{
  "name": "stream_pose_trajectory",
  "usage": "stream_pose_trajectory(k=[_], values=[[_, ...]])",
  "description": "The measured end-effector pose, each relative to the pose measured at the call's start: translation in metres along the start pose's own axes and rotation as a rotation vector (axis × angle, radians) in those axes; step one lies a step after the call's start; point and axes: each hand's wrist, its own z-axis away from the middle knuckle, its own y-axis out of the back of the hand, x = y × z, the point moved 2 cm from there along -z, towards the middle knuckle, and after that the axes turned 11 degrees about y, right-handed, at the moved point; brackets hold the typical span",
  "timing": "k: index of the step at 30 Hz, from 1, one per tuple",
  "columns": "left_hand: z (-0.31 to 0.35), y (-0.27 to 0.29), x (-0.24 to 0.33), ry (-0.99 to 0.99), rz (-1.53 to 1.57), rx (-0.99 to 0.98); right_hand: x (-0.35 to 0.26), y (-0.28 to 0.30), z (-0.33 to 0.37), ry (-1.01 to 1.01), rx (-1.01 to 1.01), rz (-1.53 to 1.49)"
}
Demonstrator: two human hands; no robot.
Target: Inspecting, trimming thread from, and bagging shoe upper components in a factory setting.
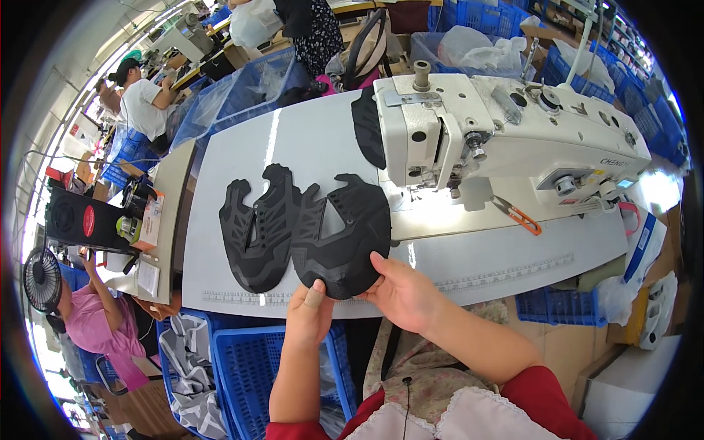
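Observation:
Between my two hands I hold a black shoe upper (363, 231) by its rounded toe end, above the front edge of the white sewing table (220, 158). My left hand (311, 312), with a tan wrap on the thumb, pinches the toe's near edge. On its right side, my right hand (396, 290) grips the edge, thumb on top and fingers underneath. A second black shoe upper (260, 235) lies flat to the left, partly overlapped by the held one. Another black piece (367, 128) rests beside the white sewing machine's head (414, 132), partly hidden by it.
Orange-handled thread snips (517, 215) lie by the machine bed. A printed ruler strip (506, 270) runs along the table's front. Blue baskets (249, 359) stand below, one with grey pieces (192, 367). A small fan (42, 279) and co-workers (143, 103) are at the left.

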Motion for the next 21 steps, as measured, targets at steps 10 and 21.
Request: stream_pose_trajectory(k=[10,21], values=[[-0.002,-0.032,-0.001,-0.019,0.189,0.032,-0.017,-0.008,0.006,0.015,0.009,0.214],[-0.003,-0.052,-0.007,0.013,0.358,0.043,-0.02,0.001,0.015,0.041,-0.072,0.292]])
